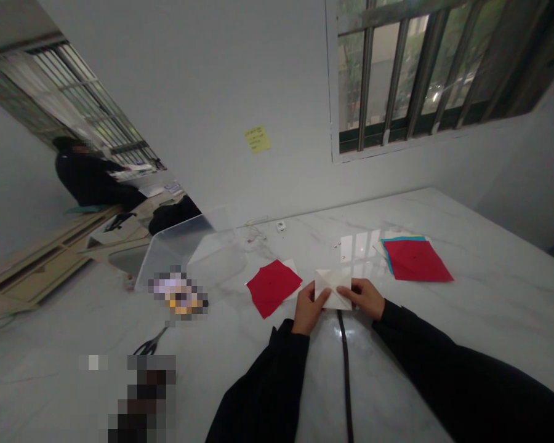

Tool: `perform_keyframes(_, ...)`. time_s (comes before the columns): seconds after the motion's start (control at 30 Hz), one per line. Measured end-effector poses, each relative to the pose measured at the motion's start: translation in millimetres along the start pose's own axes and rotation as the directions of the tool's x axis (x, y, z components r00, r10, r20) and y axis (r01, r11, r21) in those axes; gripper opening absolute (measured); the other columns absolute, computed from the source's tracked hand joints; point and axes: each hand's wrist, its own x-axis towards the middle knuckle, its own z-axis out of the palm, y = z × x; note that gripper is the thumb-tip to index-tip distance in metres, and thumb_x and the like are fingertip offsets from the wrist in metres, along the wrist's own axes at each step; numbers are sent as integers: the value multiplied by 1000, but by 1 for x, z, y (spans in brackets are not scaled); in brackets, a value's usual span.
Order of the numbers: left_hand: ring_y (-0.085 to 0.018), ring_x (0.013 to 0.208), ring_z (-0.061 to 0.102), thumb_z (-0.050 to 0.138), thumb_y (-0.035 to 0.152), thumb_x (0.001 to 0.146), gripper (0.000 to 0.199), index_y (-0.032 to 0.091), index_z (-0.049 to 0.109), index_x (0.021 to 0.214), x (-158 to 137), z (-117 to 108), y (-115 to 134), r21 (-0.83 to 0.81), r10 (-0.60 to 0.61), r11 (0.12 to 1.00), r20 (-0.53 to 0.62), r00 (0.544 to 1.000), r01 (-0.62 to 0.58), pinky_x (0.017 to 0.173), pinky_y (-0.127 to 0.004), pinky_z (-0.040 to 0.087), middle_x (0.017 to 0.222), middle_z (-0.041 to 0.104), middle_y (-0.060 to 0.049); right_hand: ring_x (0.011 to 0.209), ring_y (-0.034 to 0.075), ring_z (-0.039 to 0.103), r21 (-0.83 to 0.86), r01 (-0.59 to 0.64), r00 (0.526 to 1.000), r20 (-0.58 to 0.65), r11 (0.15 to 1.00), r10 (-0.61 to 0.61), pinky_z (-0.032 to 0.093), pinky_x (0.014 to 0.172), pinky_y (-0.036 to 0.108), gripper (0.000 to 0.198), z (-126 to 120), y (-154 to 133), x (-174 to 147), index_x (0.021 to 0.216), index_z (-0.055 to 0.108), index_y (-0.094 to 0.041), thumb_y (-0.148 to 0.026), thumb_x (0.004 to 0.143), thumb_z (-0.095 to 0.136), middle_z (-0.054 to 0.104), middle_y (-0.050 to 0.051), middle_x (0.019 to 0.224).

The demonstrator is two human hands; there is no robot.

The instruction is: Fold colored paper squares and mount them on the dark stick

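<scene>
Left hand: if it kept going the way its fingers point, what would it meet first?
The left hand points up and right across the white paper it holds, so that paper comes first; beyond it, probably the right hand, though depth is unclear.

Glossy marble-look table (466,295); matt white paper (335,286); matt red paper (272,286).

From my remote seat I took the marble table (466,320) as my landmark. On it, left of centre, lay a red paper square (272,286); toward its right side sat a stack of coloured sheets (415,258) topped with red. A clear plastic bin (184,246) stood at its far left, scissors (150,344) nearer its left front. A yellow sticky note (257,139) hung above it on the wall.
</scene>
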Motion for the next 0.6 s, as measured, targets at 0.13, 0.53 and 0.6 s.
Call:
perform_keyframes(0.13,-22,84,68,75,44,74,44,14,72,106,0,0,-1,10,61,998,24,998,-61,71,-29,53,101,74,-11,68,21,65,-35,14,1000,-21,999,-15,49,56,28,51,0,3,1,93,75,-13,-61,80,62,74,7,81)
perform_keyframes(0.53,-21,77,66,68,52,79,43,14,74,99,1,-1,2,-19,11,1000,30,999,-11,66,-28,51,88,74,-7,80,26,70,-86,23,1000,-2,996,-24,55,69,34,46,-2,4,0,94,77,-14,-57,80,65,77,8,90)
perform_keyframes(0.6,-20,74,65,67,53,79,43,14,75,97,1,-1,0,-25,9,1000,5,1000,-9,64,-27,49,86,74,-7,79,26,70,-99,15,1000,11,995,-14,55,69,34,47,-2,3,-2,94,77,-14,-57,80,65,77,8,89)
